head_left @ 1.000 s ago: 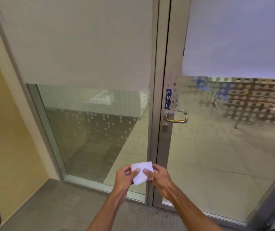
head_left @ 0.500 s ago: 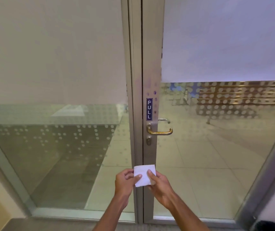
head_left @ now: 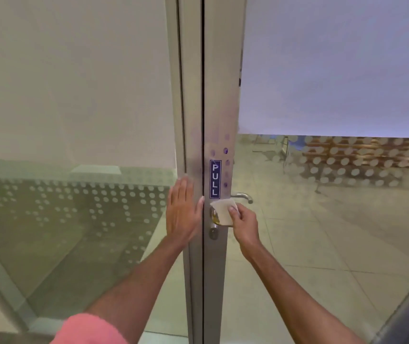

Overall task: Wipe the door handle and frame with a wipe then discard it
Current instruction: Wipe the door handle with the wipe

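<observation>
Having left the two-handed hold, the right hand point(head_left: 244, 223) is pinching the white folded wipe point(head_left: 224, 211) onto the brass door handle point(head_left: 214, 216); left hand point(head_left: 182, 211), fingers flat and empty, is bracing the grey metal frame point(head_left: 192, 120): wiping is beginning

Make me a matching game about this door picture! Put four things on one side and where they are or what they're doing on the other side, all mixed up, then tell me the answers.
Things:
1. left hand
2. right hand
3. PULL sign
4. keyhole

Places or states:
A. stuck on the door frame just above the handle
B. pressing a white wipe onto the brass door handle
C. flat and open against the metal frame
D. just below the handle

Pairs: 1-C, 2-B, 3-A, 4-D
</observation>
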Demonstrator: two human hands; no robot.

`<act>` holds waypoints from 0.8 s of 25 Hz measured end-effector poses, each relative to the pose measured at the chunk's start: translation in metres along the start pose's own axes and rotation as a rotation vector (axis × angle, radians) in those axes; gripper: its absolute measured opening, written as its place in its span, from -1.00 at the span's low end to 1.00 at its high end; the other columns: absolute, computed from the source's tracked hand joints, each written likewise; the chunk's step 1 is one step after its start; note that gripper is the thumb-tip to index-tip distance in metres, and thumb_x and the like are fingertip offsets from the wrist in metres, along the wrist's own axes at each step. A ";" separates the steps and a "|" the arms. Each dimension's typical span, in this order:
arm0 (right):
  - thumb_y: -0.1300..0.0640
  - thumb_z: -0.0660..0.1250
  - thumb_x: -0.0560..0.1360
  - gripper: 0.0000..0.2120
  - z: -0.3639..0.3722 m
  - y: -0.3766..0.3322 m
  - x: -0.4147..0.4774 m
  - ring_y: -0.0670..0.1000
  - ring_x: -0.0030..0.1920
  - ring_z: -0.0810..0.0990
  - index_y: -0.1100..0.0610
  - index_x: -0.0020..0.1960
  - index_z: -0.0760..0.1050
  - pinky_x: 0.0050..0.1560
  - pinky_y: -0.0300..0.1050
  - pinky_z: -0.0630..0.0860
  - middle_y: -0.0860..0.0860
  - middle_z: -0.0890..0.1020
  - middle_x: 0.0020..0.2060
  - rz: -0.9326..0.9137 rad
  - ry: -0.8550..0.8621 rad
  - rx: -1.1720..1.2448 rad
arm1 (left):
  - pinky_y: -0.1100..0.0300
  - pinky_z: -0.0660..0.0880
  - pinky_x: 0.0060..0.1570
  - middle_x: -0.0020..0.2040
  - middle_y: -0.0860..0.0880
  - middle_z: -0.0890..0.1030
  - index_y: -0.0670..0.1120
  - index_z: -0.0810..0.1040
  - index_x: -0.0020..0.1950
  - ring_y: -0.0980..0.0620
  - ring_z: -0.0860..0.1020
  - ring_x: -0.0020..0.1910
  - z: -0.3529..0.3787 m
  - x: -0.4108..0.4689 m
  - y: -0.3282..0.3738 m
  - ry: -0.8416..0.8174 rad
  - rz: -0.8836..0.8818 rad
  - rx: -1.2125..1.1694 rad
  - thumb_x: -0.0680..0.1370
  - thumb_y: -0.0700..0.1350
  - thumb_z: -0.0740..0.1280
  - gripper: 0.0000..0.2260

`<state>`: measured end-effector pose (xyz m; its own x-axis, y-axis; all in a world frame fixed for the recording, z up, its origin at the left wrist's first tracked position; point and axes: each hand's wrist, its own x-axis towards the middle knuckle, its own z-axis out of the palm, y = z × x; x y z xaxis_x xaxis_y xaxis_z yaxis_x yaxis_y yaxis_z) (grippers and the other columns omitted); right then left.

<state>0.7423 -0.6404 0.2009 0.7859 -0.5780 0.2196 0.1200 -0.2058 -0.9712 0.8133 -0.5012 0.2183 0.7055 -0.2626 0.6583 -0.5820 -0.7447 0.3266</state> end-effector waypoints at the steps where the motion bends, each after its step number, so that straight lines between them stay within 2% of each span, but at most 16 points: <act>1: 0.18 0.24 0.60 -0.81 -0.001 -0.005 0.012 0.01 -0.10 0.62 0.09 0.09 0.61 -0.10 -0.10 0.55 0.01 0.68 -0.14 -0.070 0.025 -0.111 | -0.07 0.04 0.57 0.61 -0.12 0.10 -0.15 0.13 0.59 -0.07 0.07 0.60 0.000 0.019 0.001 0.018 0.020 0.049 0.66 0.05 0.14 -0.45; 3: 0.17 0.25 0.59 -0.80 0.001 -0.006 0.028 -0.04 -0.16 0.58 0.03 0.14 0.60 -0.23 -0.21 0.51 -0.03 0.65 -0.17 -0.202 0.023 -0.384 | -0.06 -0.05 0.59 0.63 -0.10 0.00 -0.13 0.05 0.61 -0.06 -0.02 0.61 0.000 0.048 -0.001 0.047 0.035 0.130 0.67 0.05 0.10 -0.43; 5: 0.17 0.26 0.56 -0.80 0.007 -0.001 0.031 -0.05 -0.22 0.57 -0.05 0.12 0.54 -0.34 -0.30 0.44 -0.05 0.60 -0.18 -0.316 -0.078 -0.683 | -0.06 -0.11 0.59 0.63 -0.10 -0.06 -0.13 -0.01 0.62 -0.05 -0.07 0.61 0.003 0.063 -0.005 0.050 0.075 0.188 0.67 0.06 0.08 -0.42; 8: 0.26 0.32 0.49 -0.76 0.019 0.021 0.026 0.06 -0.10 0.63 0.06 0.12 0.44 -0.25 -0.17 0.51 0.06 0.60 -0.01 -0.505 -0.245 -1.029 | -0.08 -0.12 0.58 0.63 -0.10 -0.09 -0.12 -0.06 0.62 -0.05 -0.12 0.61 0.010 0.075 -0.011 0.039 0.136 0.228 0.67 0.08 0.07 -0.40; 10: 0.26 0.38 0.43 -0.69 0.023 0.031 0.020 0.05 -0.02 0.61 0.12 0.16 0.46 -0.24 -0.14 0.47 0.07 0.59 0.07 -0.606 -0.263 -1.142 | -0.12 -0.07 0.58 0.63 -0.13 -0.06 -0.14 -0.03 0.62 -0.09 -0.08 0.61 0.016 0.079 -0.014 0.062 0.180 0.240 0.67 0.08 0.12 -0.39; 13: 0.07 0.61 0.16 -0.58 0.021 0.040 0.013 -0.06 -0.14 0.65 0.08 -0.02 0.63 -0.25 -0.22 0.53 -0.04 0.68 -0.09 -0.781 -0.190 -1.300 | -0.19 0.03 0.55 0.61 -0.19 0.04 -0.18 0.06 0.61 -0.15 0.02 0.60 0.024 0.089 -0.014 0.142 0.263 0.252 0.63 0.10 0.19 -0.34; 14: 0.01 0.62 0.16 -0.57 0.018 0.045 0.011 -0.06 -0.11 0.67 0.09 -0.01 0.65 -0.16 -0.24 0.56 -0.03 0.70 -0.07 -0.824 -0.178 -1.310 | -0.20 0.04 0.55 0.61 -0.20 0.07 -0.20 0.08 0.60 -0.16 0.05 0.60 0.025 0.094 -0.014 0.172 0.290 0.254 0.62 0.11 0.21 -0.33; 17: -0.07 0.52 0.36 -0.56 0.011 0.056 0.006 0.01 0.11 0.65 0.16 0.14 0.63 0.13 -0.11 0.57 0.06 0.68 0.11 -0.814 -0.175 -1.244 | -0.23 0.03 0.54 0.60 -0.23 0.11 -0.23 0.08 0.59 -0.18 0.09 0.58 0.032 0.110 -0.020 0.206 0.364 0.238 0.62 0.13 0.19 -0.32; 20: 0.05 0.51 0.39 -0.52 0.021 0.055 0.010 0.04 0.23 0.59 0.18 0.26 0.56 0.24 -0.05 0.50 0.11 0.61 0.23 -0.733 -0.218 -1.300 | -0.18 -0.09 0.56 0.61 -0.19 0.02 -0.21 -0.01 0.58 -0.14 0.03 0.59 0.041 0.115 -0.028 0.228 0.406 0.223 0.62 0.17 0.13 -0.31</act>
<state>0.7697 -0.6413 0.1478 0.8778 0.0608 0.4751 0.0007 -0.9921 0.1255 0.9276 -0.5354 0.2566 0.3202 -0.4358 0.8412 -0.6727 -0.7298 -0.1220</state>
